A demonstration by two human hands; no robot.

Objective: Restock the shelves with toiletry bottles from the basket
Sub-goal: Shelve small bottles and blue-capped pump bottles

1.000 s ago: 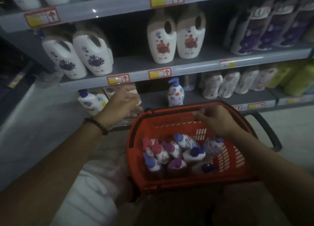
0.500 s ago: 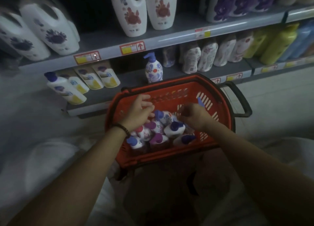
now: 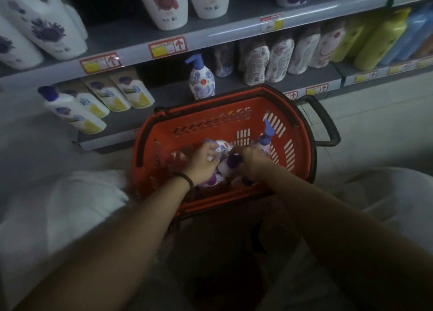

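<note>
- The orange basket (image 3: 210, 129) sits on the floor against the bottom shelf (image 3: 168, 93), its black handle (image 3: 328, 123) swung out to the right.
- Both of the person's hands are down inside it, among a huddle of small toiletry bottles (image 3: 228, 168) with purple and pink caps.
- The left hand (image 3: 201, 163), with a dark bracelet (image 3: 187, 180) at the wrist, has its fingers curled round a white floral bottle (image 3: 221, 146) near the middle of the basket.
- The right hand (image 3: 253, 162) is closed round the body of a blue-pump bottle (image 3: 266, 138) by the basket's right wall. The pump head sticks up above the knuckles. The grip is blurred, so I cannot make out the thumb.
- One matching pump bottle (image 3: 202, 81) stands upright on the bottom shelf, just behind the basket's far rim.
- To its left lie slanted lotion bottles (image 3: 70, 110) with yellow bases. To its right stands a row of floral refill pouches (image 3: 278, 57), then yellow-green bottles (image 3: 379, 36).
- The shelf above carries large white jugs (image 3: 44, 25), and red price tags (image 3: 167, 47) run along its edge.
</note>
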